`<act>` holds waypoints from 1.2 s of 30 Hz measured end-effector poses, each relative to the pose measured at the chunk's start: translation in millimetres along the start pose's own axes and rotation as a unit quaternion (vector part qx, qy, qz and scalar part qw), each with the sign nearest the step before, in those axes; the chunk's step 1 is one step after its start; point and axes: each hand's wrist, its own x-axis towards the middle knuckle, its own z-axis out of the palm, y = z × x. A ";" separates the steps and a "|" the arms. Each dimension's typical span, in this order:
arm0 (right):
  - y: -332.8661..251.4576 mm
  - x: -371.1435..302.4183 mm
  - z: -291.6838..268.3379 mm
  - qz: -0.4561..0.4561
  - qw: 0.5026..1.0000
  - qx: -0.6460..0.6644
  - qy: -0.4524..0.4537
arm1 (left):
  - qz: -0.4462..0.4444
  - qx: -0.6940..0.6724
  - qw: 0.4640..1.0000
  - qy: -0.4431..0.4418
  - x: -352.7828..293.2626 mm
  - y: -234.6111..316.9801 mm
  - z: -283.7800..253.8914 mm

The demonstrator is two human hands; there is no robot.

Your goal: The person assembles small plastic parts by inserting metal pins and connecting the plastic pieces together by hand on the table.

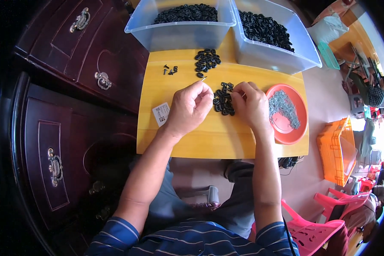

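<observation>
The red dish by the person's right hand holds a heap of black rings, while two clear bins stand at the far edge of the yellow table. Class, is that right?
Not quite. In the head view the red dish beside the right hand holds small silvery metal pieces, not black rings. The black rings lie loose on the yellow table between the hands and fill the two clear bins at its far edge.

Small black rings (223, 102) heaped between hands.

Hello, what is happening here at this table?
A person sits at a small yellow wooden table. The left hand pinches a thin metal pin, while the right hand rests on a pile of small black plastic rings. A round orange dish of metal pins lies beside it.
</observation>
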 end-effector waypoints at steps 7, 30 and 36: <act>-13.2 -6.6 -3.4 0.186 0.865 0.463 -0.053 | -0.017 -0.074 0.997 0.002 0.8 -5.4 6.9; -21.6 -21.8 2.3 0.189 0.802 0.565 -0.037 | -0.044 -0.107 0.993 -0.005 6.4 -5.4 27.3; -20.9 -21.6 3.4 0.177 0.797 0.576 -0.032 | -0.045 -0.100 0.994 -0.004 7.1 -4.7 29.6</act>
